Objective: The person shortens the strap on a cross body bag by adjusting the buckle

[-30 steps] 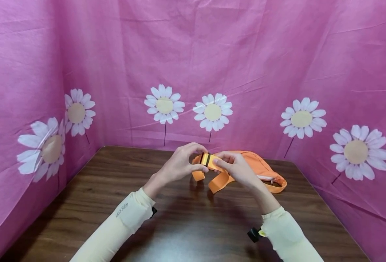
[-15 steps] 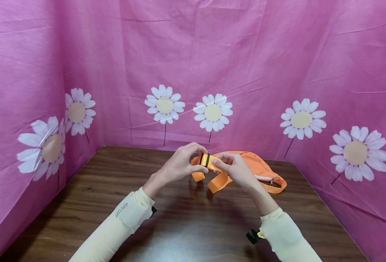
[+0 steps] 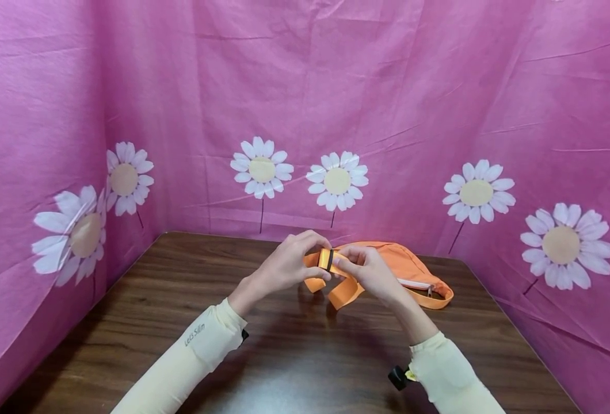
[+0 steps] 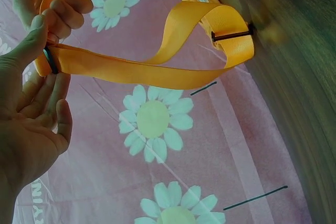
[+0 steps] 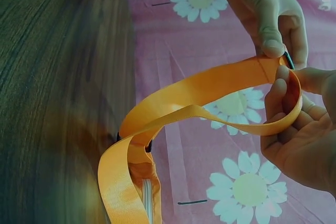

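Above the table, both hands work on the orange strap [image 3: 344,293] of an orange waist bag [image 3: 403,261]. My left hand [image 3: 284,261] pinches the strap at a black strap slider [image 3: 330,260], thumb below and fingers above. Right beside it, my right hand [image 3: 369,267] pinches the strap between thumb and fingers. In the left wrist view, the strap loops from the slider [image 4: 50,60] to a second black slider [image 4: 232,35] near the bag. Seen from the right wrist, the strap curves round the fingers of my right hand [image 5: 302,129], with my left hand [image 5: 270,19] above.
The bag lies on a dark wooden table [image 3: 284,356], its white zipper [image 3: 414,283] facing forward. A pink curtain [image 3: 305,86] with printed daisies encloses the back and both sides. A small black device [image 3: 398,378] sits at the right sleeve.
The black slider has shifted slightly to the right between the hands, closer to the right fingers. Both hands keep their hold on the strap; the bag stays in place.
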`<state>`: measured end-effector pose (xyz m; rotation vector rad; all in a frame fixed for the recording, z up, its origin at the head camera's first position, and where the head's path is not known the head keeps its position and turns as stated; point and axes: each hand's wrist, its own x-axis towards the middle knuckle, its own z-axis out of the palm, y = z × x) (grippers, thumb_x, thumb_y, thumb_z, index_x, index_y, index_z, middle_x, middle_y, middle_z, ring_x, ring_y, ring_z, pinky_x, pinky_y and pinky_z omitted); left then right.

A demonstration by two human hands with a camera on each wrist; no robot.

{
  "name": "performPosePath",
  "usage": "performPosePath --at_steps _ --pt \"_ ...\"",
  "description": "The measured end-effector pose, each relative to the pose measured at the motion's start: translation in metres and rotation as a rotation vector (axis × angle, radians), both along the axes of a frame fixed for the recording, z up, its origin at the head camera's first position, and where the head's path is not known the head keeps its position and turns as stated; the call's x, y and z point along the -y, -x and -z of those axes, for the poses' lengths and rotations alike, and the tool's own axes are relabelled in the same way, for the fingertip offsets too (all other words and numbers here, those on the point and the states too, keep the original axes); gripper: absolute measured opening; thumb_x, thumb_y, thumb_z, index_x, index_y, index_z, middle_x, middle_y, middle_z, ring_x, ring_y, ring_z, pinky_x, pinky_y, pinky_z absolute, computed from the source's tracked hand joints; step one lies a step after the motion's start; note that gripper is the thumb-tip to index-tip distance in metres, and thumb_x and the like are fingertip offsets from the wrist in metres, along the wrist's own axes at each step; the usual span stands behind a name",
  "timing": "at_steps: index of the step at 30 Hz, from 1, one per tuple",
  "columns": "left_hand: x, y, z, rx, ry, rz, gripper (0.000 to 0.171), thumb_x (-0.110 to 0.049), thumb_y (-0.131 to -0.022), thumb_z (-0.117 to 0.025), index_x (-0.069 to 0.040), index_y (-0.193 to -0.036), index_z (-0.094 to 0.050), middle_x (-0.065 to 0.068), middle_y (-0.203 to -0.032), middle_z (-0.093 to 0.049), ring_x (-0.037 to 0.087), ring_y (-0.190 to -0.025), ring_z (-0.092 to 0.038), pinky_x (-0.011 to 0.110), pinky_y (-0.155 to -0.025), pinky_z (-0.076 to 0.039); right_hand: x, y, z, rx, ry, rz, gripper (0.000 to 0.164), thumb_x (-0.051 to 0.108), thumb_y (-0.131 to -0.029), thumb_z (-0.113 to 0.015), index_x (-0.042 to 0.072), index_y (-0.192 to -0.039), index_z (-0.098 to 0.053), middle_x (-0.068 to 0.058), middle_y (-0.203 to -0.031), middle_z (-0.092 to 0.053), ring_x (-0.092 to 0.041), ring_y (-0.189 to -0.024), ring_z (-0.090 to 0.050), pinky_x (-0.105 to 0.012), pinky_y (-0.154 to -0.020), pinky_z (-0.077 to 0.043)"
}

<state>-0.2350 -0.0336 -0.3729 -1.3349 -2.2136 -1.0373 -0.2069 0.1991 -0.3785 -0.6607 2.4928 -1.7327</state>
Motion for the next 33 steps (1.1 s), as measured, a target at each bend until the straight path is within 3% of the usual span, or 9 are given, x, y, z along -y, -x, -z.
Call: performPosePath --at_steps 4,10,16,23,33 --pt "-0.002 0.000 0.000 0.009 -0.032 -0.008 0.051 -0.024 -0.072 -0.093 -0.008 -0.114 -0.068 -0.003 -0.108 -0.066 0.019 -0.098 -0.063 0.037 -0.088 -0.051 -0.003 0.001 0.001 0.014 0.023 -0.008 0.028 0.034 -0.100 -0.068 0.007 -0.107 -0.075 -0.029 -0.094 -0.065 -0.026 -0.075 -0.058 -0.029 -0.062 -0.045" --pt "-0.001 -0.002 -0.001 0.035 -0.045 -0.018 0.052 -0.028 -0.074 -0.092 -0.010 -0.116 -0.068 -0.006 -0.110 -0.066 0.015 -0.099 -0.062 0.032 -0.086 -0.051 -0.011 0.000 0.000 0.028 0.016 0.006 0.028 0.036 -0.099 -0.068 0.012 -0.113 -0.074 -0.016 -0.094 -0.067 -0.023 -0.078 -0.054 -0.031 -0.063 -0.044" --pt "0.002 -0.004 -0.001 0.072 -0.079 -0.012 0.050 -0.022 -0.074 -0.093 -0.011 -0.116 -0.067 -0.008 -0.110 -0.064 0.010 -0.104 -0.063 0.029 -0.091 -0.050 -0.018 0.001 -0.001 0.032 0.020 0.006 0.028 0.035 -0.098 -0.070 0.012 -0.113 -0.074 -0.013 -0.101 -0.069 -0.028 -0.095 -0.060 -0.040 -0.078 -0.051" --pt "0.003 -0.004 0.001 0.081 -0.089 -0.001 0.052 -0.020 -0.074 -0.094 -0.011 -0.117 -0.066 -0.006 -0.110 -0.064 0.020 -0.103 -0.062 0.046 -0.089 -0.052 -0.016 0.003 -0.002 0.042 0.008 -0.003 0.029 0.037 -0.097 -0.072 0.013 -0.113 -0.074 -0.015 -0.098 -0.068 -0.028 -0.092 -0.061 -0.037 -0.071 -0.052" --pt "-0.001 -0.004 -0.001 0.053 -0.054 0.008 0.051 -0.024 -0.076 -0.093 -0.012 -0.118 -0.066 -0.007 -0.111 -0.064 0.010 -0.104 -0.060 0.035 -0.092 -0.050 -0.014 -0.001 -0.004 0.022 0.025 -0.014 0.028 0.035 -0.097 -0.072 0.013 -0.113 -0.074 -0.015 -0.095 -0.068 -0.024 -0.082 -0.061 -0.032 -0.063 -0.052"
